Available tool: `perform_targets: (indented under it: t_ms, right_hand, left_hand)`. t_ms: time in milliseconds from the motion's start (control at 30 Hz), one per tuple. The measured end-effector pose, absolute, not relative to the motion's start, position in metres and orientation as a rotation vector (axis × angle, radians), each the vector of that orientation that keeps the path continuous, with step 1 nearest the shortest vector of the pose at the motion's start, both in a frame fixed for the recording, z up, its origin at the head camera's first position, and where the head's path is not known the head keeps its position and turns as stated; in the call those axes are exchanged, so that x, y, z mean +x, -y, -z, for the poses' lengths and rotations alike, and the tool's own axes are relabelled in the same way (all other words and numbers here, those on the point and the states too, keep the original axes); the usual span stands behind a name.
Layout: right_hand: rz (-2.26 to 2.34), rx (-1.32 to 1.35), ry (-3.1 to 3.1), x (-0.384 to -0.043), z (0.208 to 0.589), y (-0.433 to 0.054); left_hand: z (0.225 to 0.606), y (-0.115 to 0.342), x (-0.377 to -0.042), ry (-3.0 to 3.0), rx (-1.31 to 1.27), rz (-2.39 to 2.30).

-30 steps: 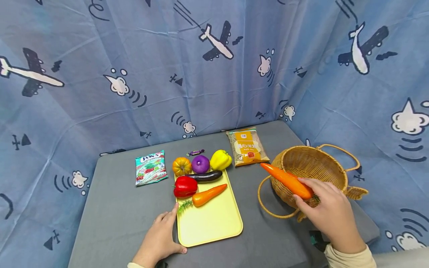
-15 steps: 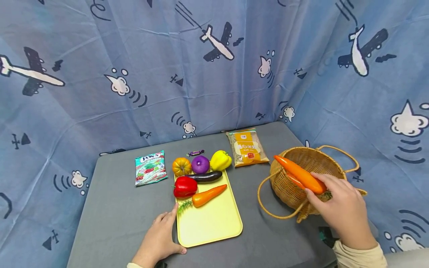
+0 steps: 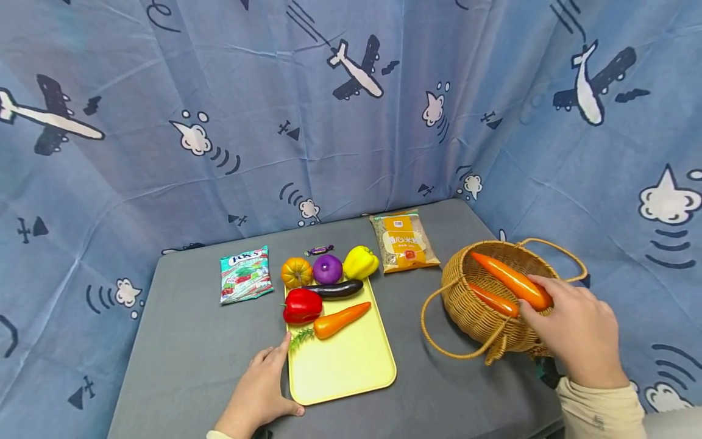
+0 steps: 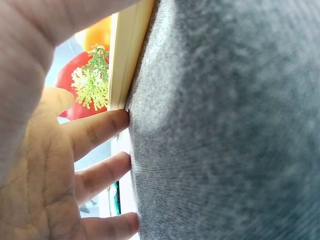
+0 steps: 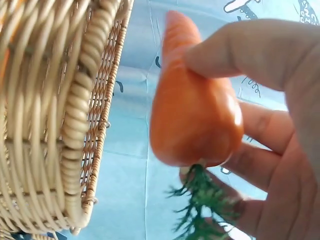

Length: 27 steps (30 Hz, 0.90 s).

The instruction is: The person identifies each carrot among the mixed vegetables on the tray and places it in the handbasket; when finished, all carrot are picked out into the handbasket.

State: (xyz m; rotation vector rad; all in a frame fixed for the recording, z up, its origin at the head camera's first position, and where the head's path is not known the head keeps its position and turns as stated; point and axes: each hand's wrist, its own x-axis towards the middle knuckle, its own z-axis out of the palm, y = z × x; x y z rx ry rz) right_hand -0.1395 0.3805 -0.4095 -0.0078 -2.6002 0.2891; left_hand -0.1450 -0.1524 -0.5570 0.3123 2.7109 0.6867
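My right hand grips an orange carrot by its thick end and holds it over the open top of a wicker basket. In the right wrist view the carrot sits between thumb and fingers, beside the basket rim. Another orange carrot lies inside the basket. My left hand rests flat on the grey table, its fingers straight and touching the left edge of a yellow tray. The tray holds a carrot, a red pepper and an eggplant.
At the tray's far end sit a small pumpkin, a purple onion and a yellow pepper. A green sweets bag, a wrapped candy and an orange packet lie nearby. Blue airplane-print cloth surrounds the table.
My right hand has carried the carrot rightward and farther back, from the basket's near-left rim to above its opening. The left hand has stayed put.
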Motion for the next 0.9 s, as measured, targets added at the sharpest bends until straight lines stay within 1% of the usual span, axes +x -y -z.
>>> perform_targets:
  t_ms: [400,900]
  right_hand:
    - [-0.258,-0.026,2.897,-0.160,0.406,-0.399]
    - [-0.275,0.116,3.188,-0.186,0.417,-0.403]
  left_hand:
    - [0.557,0.152,-0.145,-2.702,0.288,-0.674]
    - [0.557,0.151,-0.145,-2.693,0.279,-0.672]
